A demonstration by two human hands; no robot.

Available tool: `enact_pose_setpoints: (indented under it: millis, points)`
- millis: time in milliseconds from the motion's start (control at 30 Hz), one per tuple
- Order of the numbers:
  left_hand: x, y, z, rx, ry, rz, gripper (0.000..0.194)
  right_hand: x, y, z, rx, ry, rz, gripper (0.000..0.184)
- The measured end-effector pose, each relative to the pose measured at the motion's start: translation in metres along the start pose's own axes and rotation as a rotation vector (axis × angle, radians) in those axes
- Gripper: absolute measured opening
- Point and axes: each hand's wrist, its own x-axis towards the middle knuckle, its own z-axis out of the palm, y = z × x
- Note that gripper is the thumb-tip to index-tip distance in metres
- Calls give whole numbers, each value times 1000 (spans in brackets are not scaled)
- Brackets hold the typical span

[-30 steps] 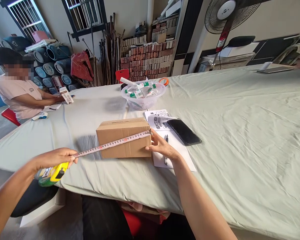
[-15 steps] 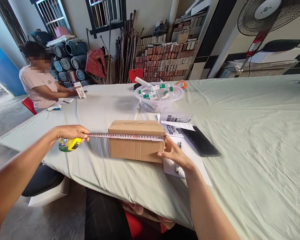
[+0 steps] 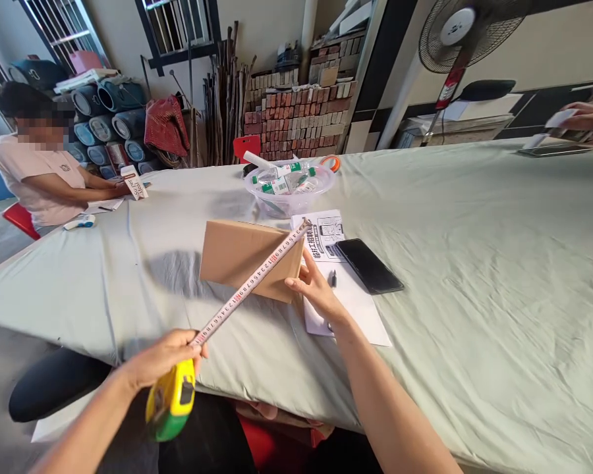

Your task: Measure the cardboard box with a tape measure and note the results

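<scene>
A brown cardboard box (image 3: 242, 253) rests on the cloth in front of me, tipped and seen at an angle. My right hand (image 3: 319, 289) grips its right end, thumb on the near face and fingers behind. My left hand (image 3: 170, 355) pinches the blade of a yellow-green tape measure (image 3: 170, 401), whose case hangs below the fingers off the table's near edge. The pulled-out blade slants up rightward across the box, its metal tip by the upper right corner. Under my right hand lie printed sheets (image 3: 329, 227) and a dark pen (image 3: 333, 278), beside a black phone or tablet (image 3: 369, 265).
Behind the box stands a clear plastic basin (image 3: 281, 201) of bottles, with an orange tape roll (image 3: 331, 163) near it. A seated person (image 3: 39, 158) is at the far left. Another person's hand (image 3: 590, 118) shows at far right. A fan (image 3: 459, 29) stands behind the table.
My left hand has come down and nearer, swinging the blade from level to a diagonal. The box has been tipped by my right hand. Another person's hand has appeared at right.
</scene>
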Motion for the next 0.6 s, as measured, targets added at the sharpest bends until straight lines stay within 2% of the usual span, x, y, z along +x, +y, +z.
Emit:
enact_pose_setpoints:
  millis: [133, 267, 400, 600]
  points:
    - [12, -35, 56, -264, 57, 111, 39, 1, 2, 3, 69, 68, 74, 108]
    - [19, -55, 89, -393, 107, 154, 37, 1, 1, 3, 111, 133, 139, 106]
    - [23, -64, 99, -402, 115, 161, 37, 2, 0, 2, 116, 174, 151, 106]
    - [20, -68, 96, -284, 209, 177, 38, 3, -5, 1, 113, 193, 119, 107]
